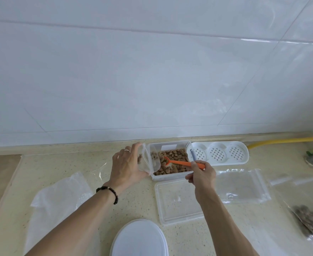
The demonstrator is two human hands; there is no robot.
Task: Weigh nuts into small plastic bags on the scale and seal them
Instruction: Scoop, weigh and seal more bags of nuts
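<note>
Counter [137, 204]: speckled, pale, set against a white tiled wall; we work at its far edge. White round lid [139, 239]: nearest us. Clear flat lid [177, 202]: lies just in front of the tub. Clear tub [170, 177]: holds the nuts [176, 157], between our two hands. Small bag [148, 159]: clear, mouth open, tilted against the tub's left rim; our left hand [126, 167] grips it with curled fingers. Orange spoon [181, 163]: bowl among the nuts, handle pinched by our right hand [201, 174] at the tub's right side. Empty bags [240, 185]: lie right of that hand. Filled bag [310, 218]: far right, well apart.
</note>
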